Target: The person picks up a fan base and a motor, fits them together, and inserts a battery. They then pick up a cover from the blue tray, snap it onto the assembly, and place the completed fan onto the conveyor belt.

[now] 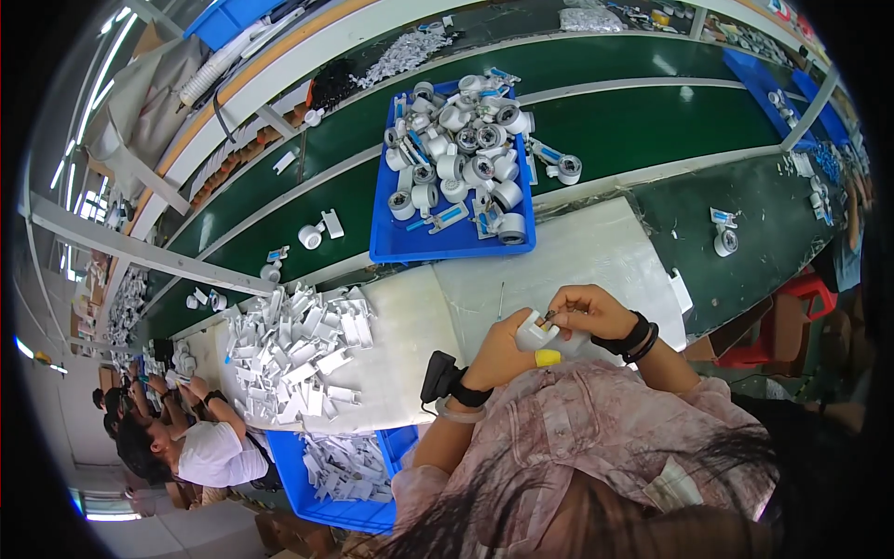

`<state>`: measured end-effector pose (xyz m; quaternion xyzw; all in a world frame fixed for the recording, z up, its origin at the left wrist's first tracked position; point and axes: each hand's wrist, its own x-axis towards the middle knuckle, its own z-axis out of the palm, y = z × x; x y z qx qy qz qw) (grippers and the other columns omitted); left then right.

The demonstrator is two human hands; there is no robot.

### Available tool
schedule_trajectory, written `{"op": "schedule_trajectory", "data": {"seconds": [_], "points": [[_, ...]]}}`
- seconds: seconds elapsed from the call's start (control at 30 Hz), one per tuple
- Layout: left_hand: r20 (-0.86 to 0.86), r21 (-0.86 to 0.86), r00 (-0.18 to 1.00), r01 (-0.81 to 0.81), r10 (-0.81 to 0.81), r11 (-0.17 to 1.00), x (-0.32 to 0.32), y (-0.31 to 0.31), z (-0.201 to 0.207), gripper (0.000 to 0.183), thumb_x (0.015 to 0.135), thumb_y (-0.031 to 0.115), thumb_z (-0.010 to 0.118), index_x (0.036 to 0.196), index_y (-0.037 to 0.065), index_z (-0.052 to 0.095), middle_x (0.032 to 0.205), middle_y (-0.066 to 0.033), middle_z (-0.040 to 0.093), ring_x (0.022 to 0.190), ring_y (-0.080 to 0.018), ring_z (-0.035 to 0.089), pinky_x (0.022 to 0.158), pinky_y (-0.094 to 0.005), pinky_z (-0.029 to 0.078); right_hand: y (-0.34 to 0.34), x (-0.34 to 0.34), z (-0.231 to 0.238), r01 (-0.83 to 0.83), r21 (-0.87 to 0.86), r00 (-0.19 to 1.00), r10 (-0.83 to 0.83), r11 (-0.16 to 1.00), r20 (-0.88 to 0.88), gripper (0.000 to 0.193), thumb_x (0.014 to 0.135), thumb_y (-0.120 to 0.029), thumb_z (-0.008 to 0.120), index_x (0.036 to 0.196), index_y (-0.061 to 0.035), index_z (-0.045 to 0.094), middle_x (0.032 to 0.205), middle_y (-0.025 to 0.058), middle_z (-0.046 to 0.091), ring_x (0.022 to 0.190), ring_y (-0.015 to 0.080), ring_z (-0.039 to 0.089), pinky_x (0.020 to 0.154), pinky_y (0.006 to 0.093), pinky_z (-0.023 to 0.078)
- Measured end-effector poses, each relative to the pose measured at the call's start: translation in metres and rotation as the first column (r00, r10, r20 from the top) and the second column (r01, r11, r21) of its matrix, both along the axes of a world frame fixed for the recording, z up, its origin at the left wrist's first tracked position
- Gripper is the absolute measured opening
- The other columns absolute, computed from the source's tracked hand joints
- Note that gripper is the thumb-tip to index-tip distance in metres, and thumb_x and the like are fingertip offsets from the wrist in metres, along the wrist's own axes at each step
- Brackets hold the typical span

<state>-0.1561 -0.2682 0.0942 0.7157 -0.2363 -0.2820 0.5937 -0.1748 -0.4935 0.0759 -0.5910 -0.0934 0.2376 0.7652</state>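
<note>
My left hand (504, 352), a yellow wrap on one finger, is closed around a white plastic housing (534, 334) just above the front edge of the work surface. At the top of that housing, my right hand (596, 312) pinches with thumb and fingertips; a small dark thing shows there, too small to name. A thin rod (501, 300) lies on the pale sheet (568, 252) just beyond my left hand. Left of my hands is a heap of white plastic pieces (303, 345).
Ahead stands a blue tray (447, 250) piled with round white assemblies. A lower blue bin (345, 511) holds more white pieces. Behind runs a green conveyor belt (633, 121). One loose assembly (725, 240) lies to the right. Co-workers (209, 447) sit at the left.
</note>
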Motion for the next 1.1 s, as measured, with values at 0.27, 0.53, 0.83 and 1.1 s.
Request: {"op": "schedule_trajectory", "data": {"seconds": [0.27, 0.53, 0.83, 1.1], "points": [[-0.06, -0.27, 0.907, -0.417, 0.417, 0.868, -0.012, -0.011, -0.017, 0.038, 0.087, 0.011, 0.066, 0.118, 0.004, 0.047, 0.092, -0.0049, 0.057, 0.082, -0.0115, 0.055, 0.072, -0.0271, 0.047, 0.012, -0.01, 0.005, 0.215, -0.356, 0.899, -0.042, 0.91, 0.435, 0.021, 0.088, -0.007, 0.064, 0.108, -0.001, 0.063, 0.084, 0.0066, 0.064, 0.076, 0.0172, 0.061, 0.07, 0.03, 0.049], [-0.199, -0.374, 0.934, -0.353, 0.298, 0.858, -0.009, -0.013, -0.02, 0.034, 0.1, 0.019, 0.049, 0.128, 0.0, 0.042, 0.093, -0.0101, 0.057, 0.077, -0.0138, 0.058, 0.059, -0.0263, 0.049, 0.021, -0.008, 0.016, 0.698, -0.239, 0.431, -0.13, 0.676, 0.893, 0.024, 0.077, 0.002, 0.071, 0.1, -0.0069, 0.071, 0.085, 0.0084, 0.065, 0.077, 0.0255, 0.06, 0.066, 0.0354, 0.047], [-0.333, -0.333, 0.879, -0.449, 0.342, 0.829, -0.02, -0.02, -0.02, 0.029, 0.098, 0.012, 0.048, 0.124, -0.001, 0.045, 0.098, -0.0115, 0.061, 0.072, -0.0149, 0.06, 0.05, -0.0277, 0.05, 0.03, -0.014, 0.012, 0.686, -0.171, 0.484, -0.267, 0.708, 0.834, 0.018, 0.076, 0.004, 0.071, 0.093, -0.0015, 0.066, 0.089, 0.01, 0.067, 0.076, 0.0266, 0.061, 0.068, 0.0349, 0.048], [-0.234, -0.389, 0.933, -0.349, 0.275, 0.853, -0.024, -0.013, -0.01, 0.034, 0.094, 0.002, 0.045, 0.128, -0.002, 0.043, 0.096, -0.0093, 0.058, 0.073, -0.0136, 0.057, 0.054, -0.026, 0.05, 0.03, -0.016, 0.017, 0.663, -0.147, 0.411, -0.193, 0.734, 0.891, 0.023, 0.071, 0.003, 0.074, 0.092, -0.005, 0.066, 0.09, 0.0083, 0.068, 0.079, 0.027, 0.061, 0.072, 0.0354, 0.047]]}}
